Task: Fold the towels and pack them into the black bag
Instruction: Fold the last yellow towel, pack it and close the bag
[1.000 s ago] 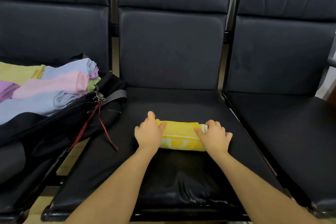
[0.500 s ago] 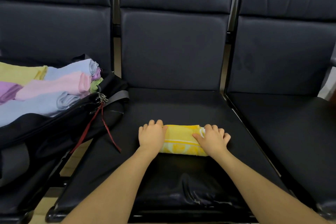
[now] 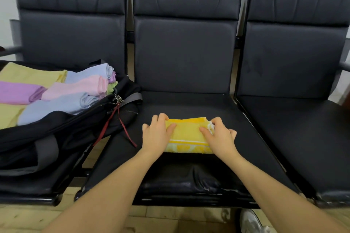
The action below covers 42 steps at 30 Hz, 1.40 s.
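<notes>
A yellow towel (image 3: 187, 135) with a white stripe lies folded into a small rectangle on the middle black seat (image 3: 189, 108). My left hand (image 3: 156, 135) rests on its left end with fingers curled over the far edge. My right hand (image 3: 220, 137) presses on its right end, fingers over the corner. The black bag (image 3: 62, 134) lies open on the left seat, holding several folded towels (image 3: 62, 98) in yellow, purple, pink and blue.
A red strap (image 3: 121, 126) and a metal clip (image 3: 117, 98) hang from the bag toward the middle seat. The right seat (image 3: 303, 138) is bare. Tiled floor (image 3: 28, 217) shows below the seats, with a shoe (image 3: 250, 221) at the bottom.
Both hands have shifted slightly on the yellow towel, which now lies flatter and wider front to back than a second ago. The view has tilted a little.
</notes>
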Available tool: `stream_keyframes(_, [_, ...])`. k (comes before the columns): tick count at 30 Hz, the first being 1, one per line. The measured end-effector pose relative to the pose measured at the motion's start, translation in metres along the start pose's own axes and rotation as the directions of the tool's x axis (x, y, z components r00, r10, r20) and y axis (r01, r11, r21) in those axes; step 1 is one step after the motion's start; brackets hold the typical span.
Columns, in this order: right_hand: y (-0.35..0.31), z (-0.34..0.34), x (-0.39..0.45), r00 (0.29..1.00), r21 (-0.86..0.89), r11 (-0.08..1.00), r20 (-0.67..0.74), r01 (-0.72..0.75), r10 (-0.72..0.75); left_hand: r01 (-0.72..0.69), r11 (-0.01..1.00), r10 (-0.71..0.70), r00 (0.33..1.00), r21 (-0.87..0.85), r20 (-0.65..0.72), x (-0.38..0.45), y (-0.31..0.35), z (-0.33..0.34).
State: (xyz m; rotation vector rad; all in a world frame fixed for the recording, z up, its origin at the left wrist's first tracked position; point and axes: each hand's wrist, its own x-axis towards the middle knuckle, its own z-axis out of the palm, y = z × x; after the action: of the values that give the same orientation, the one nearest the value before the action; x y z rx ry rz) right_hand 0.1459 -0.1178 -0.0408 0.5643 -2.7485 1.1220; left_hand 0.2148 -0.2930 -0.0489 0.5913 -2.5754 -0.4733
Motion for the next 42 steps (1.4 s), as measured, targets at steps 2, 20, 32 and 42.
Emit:
stream_keyframes(2, [-0.015, -0.01, -0.006, 0.999, 0.042, 0.999, -0.021, 0.027, -0.027, -0.026, 0.999, 0.027, 0.996, 0.019, -0.088, -0.002, 0.0, -0.018])
stream_keyframes(20, [-0.161, -0.054, -0.063, 0.958, 0.11, 0.954, -0.091, 0.28, -0.27, 0.039, 0.994, -0.01, 0.961, 0.1, -0.278, -0.05, -0.026, -0.186])
stream_keyframes(32, [-0.244, 0.067, 0.046, 0.937, 0.296, 0.893, -0.015, 0.338, -0.35, 0.193, 0.974, -0.134, 0.913, 0.117, -0.386, 0.068, -0.153, -0.186])
stream_keyframes(42, [-0.336, 0.161, 0.121, 0.947, 0.348, 0.904, 0.108, 0.25, -0.303, 0.261, 0.952, -0.187, 0.909, 0.159, -0.372, 0.149, -0.266, -0.201])
